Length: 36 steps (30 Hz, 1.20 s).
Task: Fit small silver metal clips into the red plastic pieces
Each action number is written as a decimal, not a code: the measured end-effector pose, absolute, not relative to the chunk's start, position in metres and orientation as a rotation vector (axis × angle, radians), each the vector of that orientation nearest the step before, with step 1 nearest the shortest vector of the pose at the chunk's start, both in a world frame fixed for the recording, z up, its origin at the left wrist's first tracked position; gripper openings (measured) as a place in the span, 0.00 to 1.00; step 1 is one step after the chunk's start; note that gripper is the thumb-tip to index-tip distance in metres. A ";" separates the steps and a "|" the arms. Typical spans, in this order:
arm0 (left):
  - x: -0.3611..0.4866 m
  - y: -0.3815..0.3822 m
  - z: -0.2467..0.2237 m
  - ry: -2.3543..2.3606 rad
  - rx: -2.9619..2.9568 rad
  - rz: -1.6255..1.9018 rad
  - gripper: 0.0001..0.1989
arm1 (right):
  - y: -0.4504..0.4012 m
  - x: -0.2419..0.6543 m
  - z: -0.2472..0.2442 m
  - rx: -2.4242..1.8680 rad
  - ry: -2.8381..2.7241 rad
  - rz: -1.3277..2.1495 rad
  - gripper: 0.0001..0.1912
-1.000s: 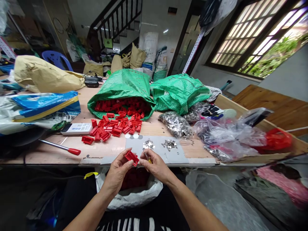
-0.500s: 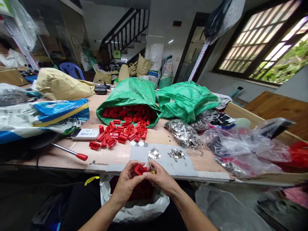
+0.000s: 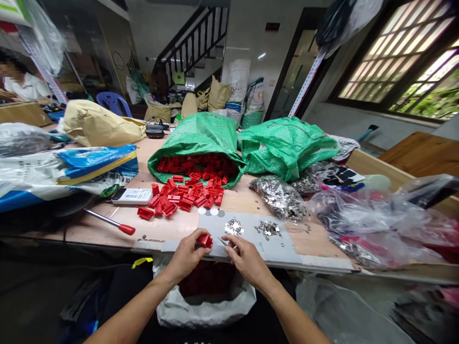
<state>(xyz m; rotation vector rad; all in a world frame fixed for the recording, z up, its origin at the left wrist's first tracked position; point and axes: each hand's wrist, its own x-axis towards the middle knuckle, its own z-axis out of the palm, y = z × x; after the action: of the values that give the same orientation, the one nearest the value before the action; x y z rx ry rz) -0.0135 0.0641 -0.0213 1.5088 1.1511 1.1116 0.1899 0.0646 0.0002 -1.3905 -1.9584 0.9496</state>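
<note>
My left hand (image 3: 187, 254) is closed around a small red plastic housing (image 3: 205, 240), just above the table's front edge. To its right, my right hand (image 3: 244, 260) pinches a thin pointed metal tool (image 3: 223, 241), its tip directed at the red piece but apart from it. On the grey mat (image 3: 215, 228) beyond my hands lie a pile of shiny metal plates (image 3: 234, 226) and a second pile of small metal parts (image 3: 267, 229). More red housings (image 3: 185, 204) spill out of a green woven sack (image 3: 201, 131). Below my hands, an open white sack (image 3: 206, 313) holds red pieces.
A red-handled lever (image 3: 126, 229) juts out at the left, near a white box-shaped device (image 3: 132, 196). Clear bags of metal parts (image 3: 279, 197) and loose plastic bags (image 3: 362, 215) crowd the right. A second green sack (image 3: 287, 145) stands behind. Another person (image 3: 25, 83) sits far left.
My hands have moved apart: the left has drawn left with the red housing, and the tool in my right hand has come away from it. The view has shifted slightly.
</note>
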 end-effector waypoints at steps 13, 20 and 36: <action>-0.020 0.073 -0.026 1.221 1.789 0.901 0.19 | 0.063 0.183 -0.004 -1.351 -2.216 0.754 0.09; -0.023 0.076 -0.027 1.226 1.795 0.881 0.19 | 0.065 0.178 -0.007 -1.341 -2.261 0.715 0.09; -0.020 0.076 -0.022 1.199 1.846 0.841 0.14 | 0.056 0.157 -0.001 -1.584 -2.243 0.633 0.09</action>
<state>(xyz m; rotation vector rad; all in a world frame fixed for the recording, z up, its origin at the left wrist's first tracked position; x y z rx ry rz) -0.0201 0.0759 -0.0225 1.8464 1.1994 0.8407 0.1572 0.0560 -0.0006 -1.5843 -2.2433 0.6333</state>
